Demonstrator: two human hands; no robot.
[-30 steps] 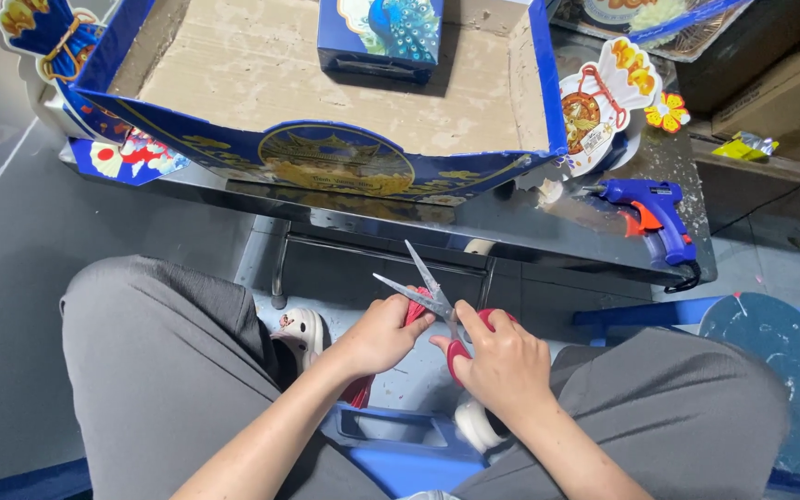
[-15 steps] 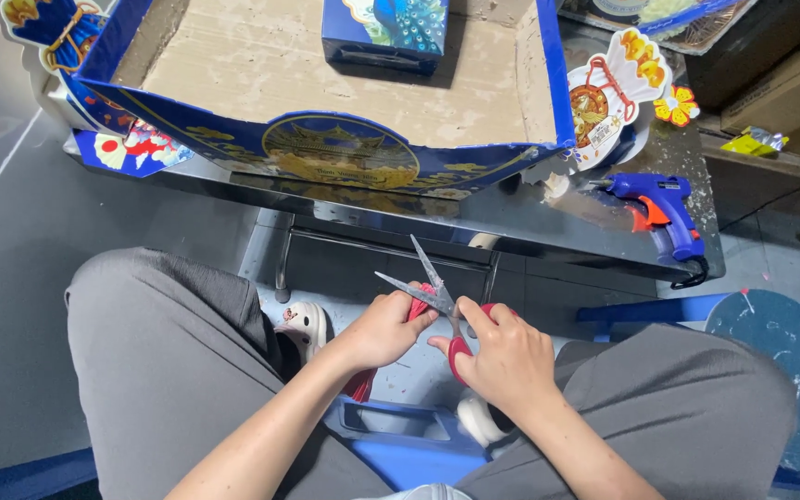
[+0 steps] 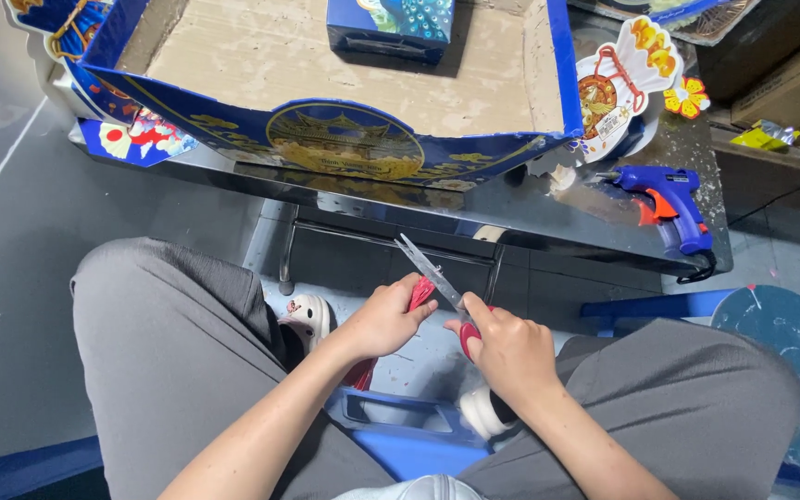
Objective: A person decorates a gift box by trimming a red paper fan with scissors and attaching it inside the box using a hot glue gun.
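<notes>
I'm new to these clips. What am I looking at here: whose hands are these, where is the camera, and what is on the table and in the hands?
The camera sits on a seated person's head and looks down at their lap, so both hands are their own. The right hand holds red-handled scissors, blades closed. The left hand grips a bundle of red strands right beside the blades; more of the bundle hangs below the hand. Ahead stands a shiny low table. On it lie a large blue cardboard tray with gold decoration, a small blue box inside the tray, a blue glue gun to the right, and colourful paper cut-outs.
</notes>
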